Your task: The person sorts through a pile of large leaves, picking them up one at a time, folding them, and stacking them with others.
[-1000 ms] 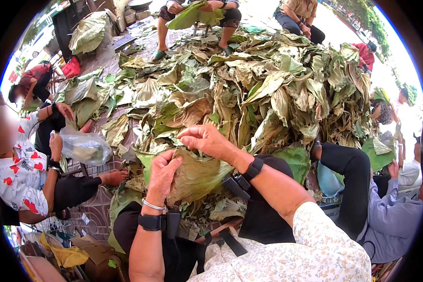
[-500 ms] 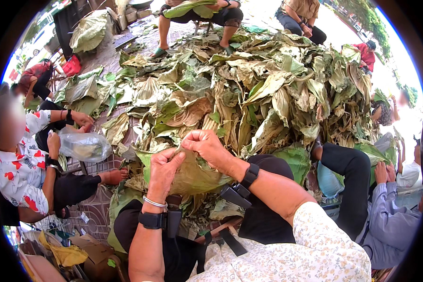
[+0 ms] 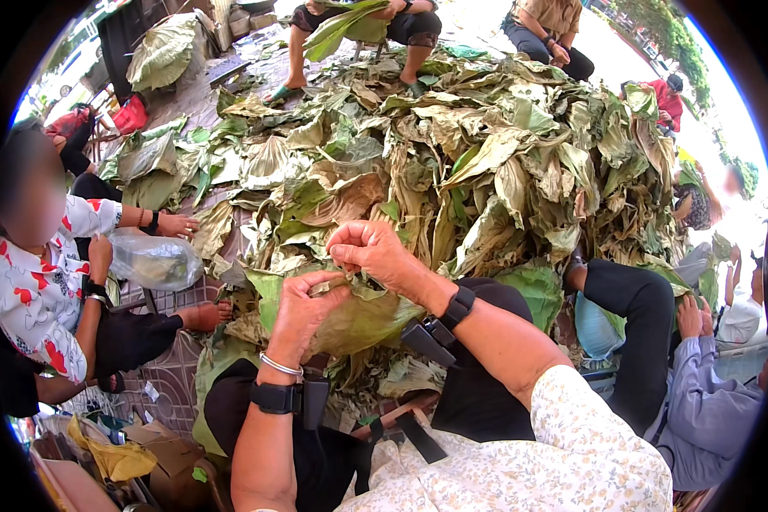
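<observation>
Handling broad, creased leaf [image 3: 369, 322] | left hand [image 3: 303, 314], right hand [image 3: 379, 258] | crumpled, dry pile [image 3: 495, 154]

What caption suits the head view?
Left hand and right hand close together at a greenish-brown leaf, before a heap of withered leaves.

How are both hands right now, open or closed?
Left hand: partly open at a leaf; grip unclear.
Right hand: curled closed; can't tell if holding anything.

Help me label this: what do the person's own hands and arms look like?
The left hand, ungloved, has a silver bangle and black wristband with a dark box; the right hand, ungloved, a similar strap and black case. The right sleeve is pale, floral-printed.
</observation>
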The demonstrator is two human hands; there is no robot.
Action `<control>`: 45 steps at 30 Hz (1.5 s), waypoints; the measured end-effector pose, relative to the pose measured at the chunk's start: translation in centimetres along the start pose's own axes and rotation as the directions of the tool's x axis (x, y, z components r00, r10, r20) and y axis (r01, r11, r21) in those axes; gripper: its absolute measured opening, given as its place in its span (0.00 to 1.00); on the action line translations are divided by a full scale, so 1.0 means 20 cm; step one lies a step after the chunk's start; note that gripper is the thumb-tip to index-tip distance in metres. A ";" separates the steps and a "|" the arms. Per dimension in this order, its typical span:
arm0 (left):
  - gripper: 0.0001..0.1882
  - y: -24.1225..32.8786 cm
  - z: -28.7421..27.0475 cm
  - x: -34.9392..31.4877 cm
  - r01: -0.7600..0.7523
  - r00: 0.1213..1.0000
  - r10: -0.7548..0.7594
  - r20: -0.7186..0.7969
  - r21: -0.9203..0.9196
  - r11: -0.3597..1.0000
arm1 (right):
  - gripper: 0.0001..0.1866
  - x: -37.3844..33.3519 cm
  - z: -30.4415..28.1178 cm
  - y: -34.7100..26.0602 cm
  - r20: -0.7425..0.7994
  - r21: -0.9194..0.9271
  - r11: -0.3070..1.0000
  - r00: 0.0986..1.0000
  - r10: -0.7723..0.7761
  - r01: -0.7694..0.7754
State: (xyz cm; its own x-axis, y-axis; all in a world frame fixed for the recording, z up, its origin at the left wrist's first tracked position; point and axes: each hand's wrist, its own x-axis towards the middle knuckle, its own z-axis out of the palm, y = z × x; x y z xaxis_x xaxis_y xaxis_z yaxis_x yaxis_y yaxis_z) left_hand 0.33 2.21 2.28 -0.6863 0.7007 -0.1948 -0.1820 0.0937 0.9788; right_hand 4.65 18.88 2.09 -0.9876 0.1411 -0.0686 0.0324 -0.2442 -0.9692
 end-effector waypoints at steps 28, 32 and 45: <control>0.05 0.04 -0.03 0.02 -0.173 0.984 0.179 0.007 0.286 0.942 | 0.10 -0.01 -0.01 0.04 0.136 0.108 0.938 0.940 0.314 -0.329; 0.04 0.03 0.01 0.01 -0.187 0.969 0.199 -0.146 0.097 0.978 | 0.08 0.01 0.00 0.04 0.142 -0.012 1.000 0.990 0.009 -0.007; 0.05 -0.08 0.01 0.01 -0.025 0.988 -0.036 -0.149 -0.388 0.921 | 0.08 -0.03 0.05 -0.01 0.293 -0.624 0.595 0.857 -0.423 0.507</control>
State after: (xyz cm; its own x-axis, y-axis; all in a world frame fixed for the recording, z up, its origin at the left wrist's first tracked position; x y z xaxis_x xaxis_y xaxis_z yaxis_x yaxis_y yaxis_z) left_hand 0.63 2.33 0.72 -0.7766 0.5835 -0.2376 -0.4240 -0.2052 0.8821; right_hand 5.15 17.83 2.52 -0.9056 -0.0571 0.4204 -0.3854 0.5247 -0.7590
